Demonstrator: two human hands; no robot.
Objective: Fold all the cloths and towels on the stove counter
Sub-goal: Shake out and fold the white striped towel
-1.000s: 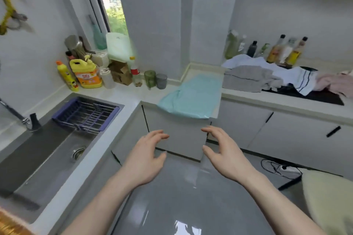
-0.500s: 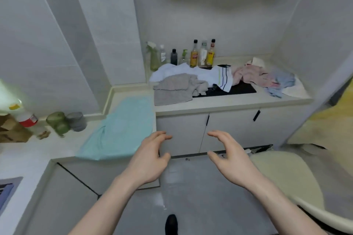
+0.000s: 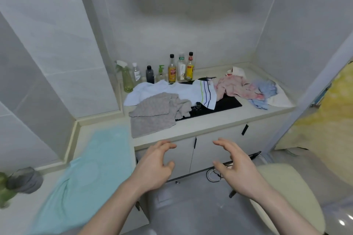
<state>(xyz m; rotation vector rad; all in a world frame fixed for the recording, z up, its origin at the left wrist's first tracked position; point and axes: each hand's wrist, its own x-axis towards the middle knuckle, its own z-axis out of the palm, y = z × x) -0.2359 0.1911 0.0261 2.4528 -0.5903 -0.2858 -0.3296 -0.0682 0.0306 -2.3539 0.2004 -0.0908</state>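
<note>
Stove counter point(image 3: 210, 126): towels unfolded; bottle labels unreadable; left hand point(image 3: 154, 166), right hand point(image 3: 236, 166) spread, empty.

You have seven bottles point(image 3: 172, 68) along the wall, five loose cloths point(image 3: 152, 112) on the stove tabletop point(image 3: 210, 126), one teal towel point(image 3: 91, 168) on the side tabletop, two cups point(image 3: 24, 179).

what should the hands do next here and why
Probably reach forward to the grey towel. Both the left hand and right hand hover empty in front of the cabinet doors, fingers loosely spread, touching nothing. The grey towel lies crumpled nearest the counter's front edge, partly over the white striped towel, so it seems the easiest to lift first.
</note>
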